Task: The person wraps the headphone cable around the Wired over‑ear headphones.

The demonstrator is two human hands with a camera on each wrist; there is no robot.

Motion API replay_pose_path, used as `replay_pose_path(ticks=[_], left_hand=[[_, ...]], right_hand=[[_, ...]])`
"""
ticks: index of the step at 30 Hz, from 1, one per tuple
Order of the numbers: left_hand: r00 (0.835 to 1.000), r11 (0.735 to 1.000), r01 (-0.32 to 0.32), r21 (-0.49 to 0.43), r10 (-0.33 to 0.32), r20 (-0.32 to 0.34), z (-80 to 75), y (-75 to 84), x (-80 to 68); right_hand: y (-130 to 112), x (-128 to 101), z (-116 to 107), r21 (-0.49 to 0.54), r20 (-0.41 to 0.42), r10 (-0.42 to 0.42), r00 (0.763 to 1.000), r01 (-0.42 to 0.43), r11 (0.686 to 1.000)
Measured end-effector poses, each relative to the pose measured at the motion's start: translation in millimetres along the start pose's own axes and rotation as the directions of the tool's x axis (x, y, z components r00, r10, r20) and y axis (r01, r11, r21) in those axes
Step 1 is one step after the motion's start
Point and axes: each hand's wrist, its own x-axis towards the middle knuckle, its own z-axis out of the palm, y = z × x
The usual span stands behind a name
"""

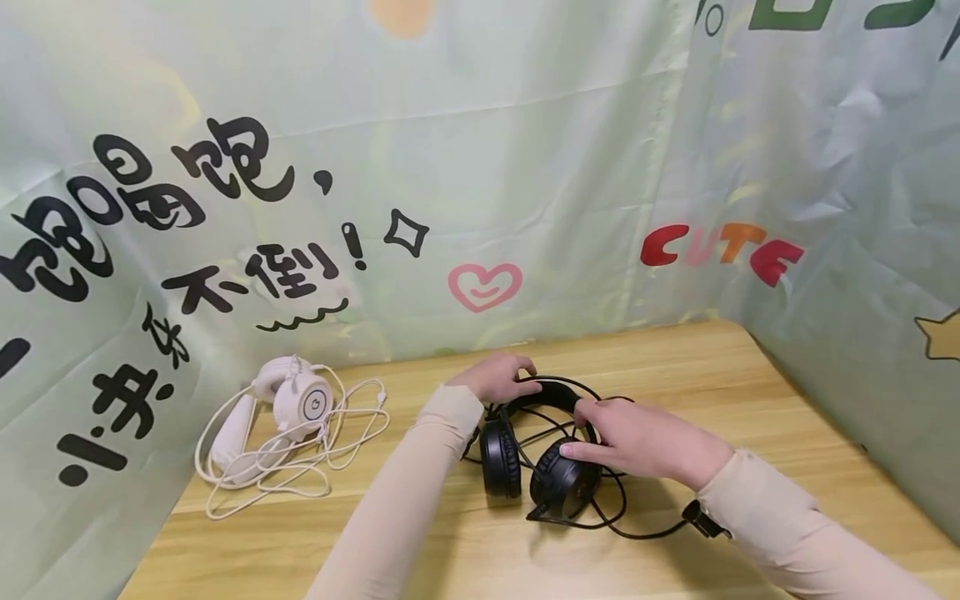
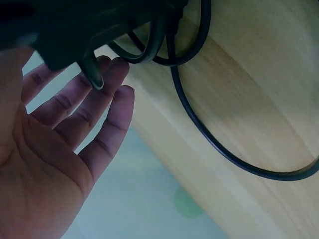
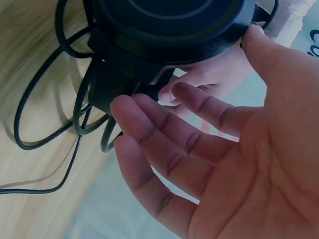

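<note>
A black over-ear headset (image 1: 567,483) lies on the table with its ear cups toward me and its headband behind them. My left hand (image 1: 491,379) reaches over the headband's left side. In the left wrist view its fingers (image 2: 117,119) spread loosely beside the headset and a loop of black cable (image 2: 187,102). My right hand (image 1: 645,440) is at the right ear cup, the thumb against the cup's edge and the index fingertip by the headband. The right wrist view shows its other fingers (image 3: 154,186) relaxed, palm in sight, under the ear cup (image 3: 169,30).
A white headset (image 1: 300,404) with a tangled white cable lies at the left of the wooden table (image 1: 675,367). Black cable (image 1: 637,533) loops around the black headset toward my right wrist. Printed fabric walls (image 1: 480,200) stand around the table.
</note>
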Motion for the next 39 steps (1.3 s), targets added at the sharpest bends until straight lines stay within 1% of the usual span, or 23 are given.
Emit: replay_pose_path(ticks=[5, 12, 18, 21, 27, 32, 34, 39], left_hand=[[0.999, 1.000, 0.026, -0.011, -0.026, 0.020, 1.1, -2.1, -1.1], [1.000, 1.000, 0.022, -0.016, -0.022, 0.013, 3.4, -5.2, -4.4], [0.999, 0.999, 0.039, -0.011, -0.039, 0.002, 5.9, -10.0, -9.3], [0.999, 0.999, 0.043, -0.006, -0.043, 0.005, 6.1, -12.0, -13.3], [0.999, 0.999, 0.053, -0.010, -0.053, 0.002, 3.2, -13.5, -23.3], [0.998, 0.998, 0.056, 0.005, -0.056, 0.003, 3.1, -15.5, -29.2], [0.999, 0.998, 0.054, 0.014, -0.054, -0.003, 4.0, -17.3, -30.9], [0.998, 0.998, 0.061, -0.001, -0.061, -0.009, 4.8, -21.5, -37.3]], right_hand=[[-4, -1, 2, -0.043, -0.008, 0.008, 1.000, -0.008, 0.999], [-7, -2, 5, -0.016, 0.012, 0.026, 1.000, -0.026, 1.000], [-6, -1, 6, -0.024, 0.014, 0.041, 0.999, -0.040, 0.999], [-5, -1, 5, -0.019, 0.017, 0.031, 0.999, -0.031, 0.999], [-2, 1, 3, 0.013, 0.018, -0.020, 1.000, 0.020, 1.000], [2, 3, 3, 0.048, 0.040, -0.039, 0.998, 0.038, 0.998], [3, 3, 2, 0.074, 0.051, -0.049, 0.997, 0.045, 0.996], [5, 4, -1, 0.150, 0.066, -0.082, 0.994, 0.071, 0.986]])
